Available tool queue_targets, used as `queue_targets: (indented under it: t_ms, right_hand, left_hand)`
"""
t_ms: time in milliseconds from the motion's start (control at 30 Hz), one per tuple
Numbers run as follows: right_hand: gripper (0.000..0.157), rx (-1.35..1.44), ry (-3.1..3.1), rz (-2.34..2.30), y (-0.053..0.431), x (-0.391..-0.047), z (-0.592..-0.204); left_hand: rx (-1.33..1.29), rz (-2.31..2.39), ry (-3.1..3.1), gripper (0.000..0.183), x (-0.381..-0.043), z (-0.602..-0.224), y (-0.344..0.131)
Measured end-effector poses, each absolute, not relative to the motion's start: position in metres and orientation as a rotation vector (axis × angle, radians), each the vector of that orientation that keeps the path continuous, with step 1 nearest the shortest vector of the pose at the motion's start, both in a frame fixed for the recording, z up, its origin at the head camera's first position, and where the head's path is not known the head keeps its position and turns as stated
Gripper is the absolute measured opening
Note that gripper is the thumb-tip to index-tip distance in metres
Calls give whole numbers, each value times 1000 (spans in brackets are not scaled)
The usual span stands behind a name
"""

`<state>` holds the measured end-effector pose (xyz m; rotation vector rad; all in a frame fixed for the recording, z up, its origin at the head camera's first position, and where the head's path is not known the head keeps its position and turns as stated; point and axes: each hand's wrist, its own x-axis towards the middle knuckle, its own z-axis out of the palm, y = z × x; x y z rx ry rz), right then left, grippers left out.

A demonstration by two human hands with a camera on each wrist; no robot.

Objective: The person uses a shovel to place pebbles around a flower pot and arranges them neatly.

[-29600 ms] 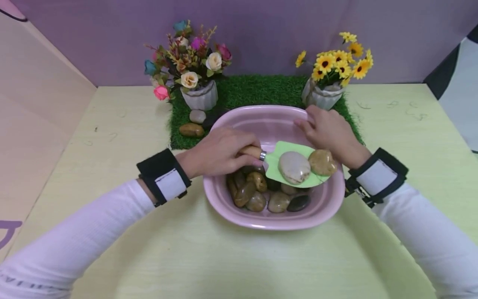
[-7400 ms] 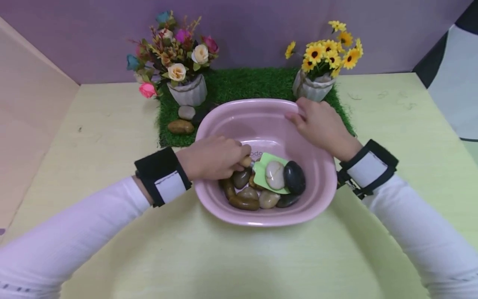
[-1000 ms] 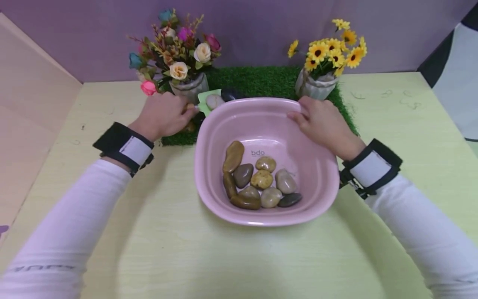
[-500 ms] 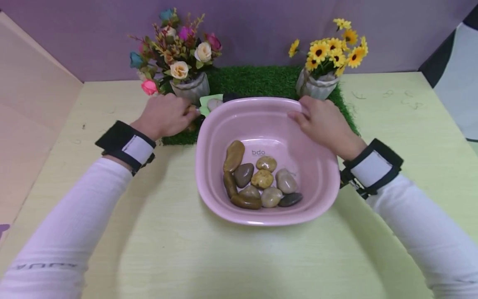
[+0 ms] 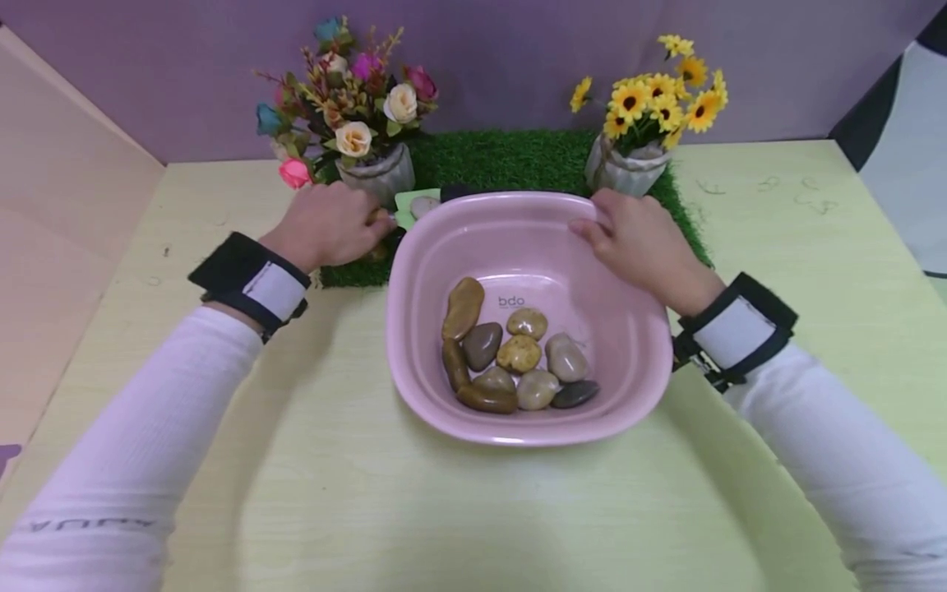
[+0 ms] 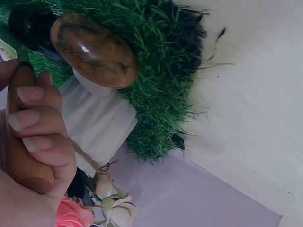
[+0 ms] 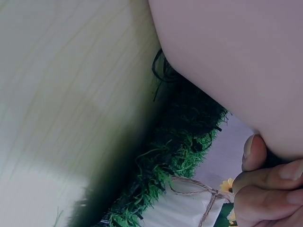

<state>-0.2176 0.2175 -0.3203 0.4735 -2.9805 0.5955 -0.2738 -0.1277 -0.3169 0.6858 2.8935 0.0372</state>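
Note:
My left hand grips the wooden handle of a small green trowel. Its blade is over the grass mat behind the basin's back left, partly hidden by the rim. A pale stone lies on the blade, with a black stone just beyond it. With my right hand I hold the back right rim of the pink basin, fingers curled under it in the right wrist view. Inside the basin lie several polished stones, among them a yellowish one and a dark flat one.
A green grass mat lies along the back of the table. On it stand a pot of mixed flowers and a pot of yellow flowers. A brown stone lies near my left hand.
Since several seconds ago, the trowel has gone from inside the basin to the mat, carrying the pale and black stones. Over the last second its blade has sunk slightly; the right hand stays.

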Motion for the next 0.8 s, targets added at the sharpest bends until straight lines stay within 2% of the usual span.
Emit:
queue_targets:
  t_ms: [800]
  right_hand:
    - [30,473,-2986,589,217,-218,-320]
  left_hand:
    - [664,2,2877,46,-268,-303,-114]
